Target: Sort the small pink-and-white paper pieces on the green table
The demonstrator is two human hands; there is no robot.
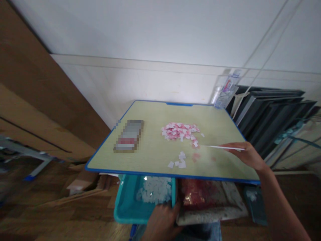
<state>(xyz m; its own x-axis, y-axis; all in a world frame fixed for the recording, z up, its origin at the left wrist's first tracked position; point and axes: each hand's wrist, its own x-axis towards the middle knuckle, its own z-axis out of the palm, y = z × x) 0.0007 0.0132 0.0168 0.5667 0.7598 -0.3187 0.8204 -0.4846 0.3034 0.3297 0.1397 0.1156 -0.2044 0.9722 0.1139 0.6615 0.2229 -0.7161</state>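
Note:
My right hand (pixel 247 154) holds a thin white stick (pixel 220 147) whose tip reaches a pink paper scrap (pixel 195 144) on the small blue-edged table (pixel 150 157). A pile of pink and white paper scraps (pixel 180 130) lies in the middle of the table, and a few white scraps (pixel 180 163) lie nearer the front edge. My left hand (pixel 162 221) rests below the table on the edge of a teal tray (pixel 125 204) that holds white scraps (pixel 155 190). Beside the teal tray sits a grey tray (pixel 233 209) with red scraps (pixel 200 194).
A blurred-out rectangular object (pixel 129 135) lies on the table's left side. A plastic bottle (pixel 227 88) stands at the far right corner. Dark flat panels (pixel 271 113) lean at the right. Brown boards (pixel 37 100) and cardboard fill the left; a white wall is behind.

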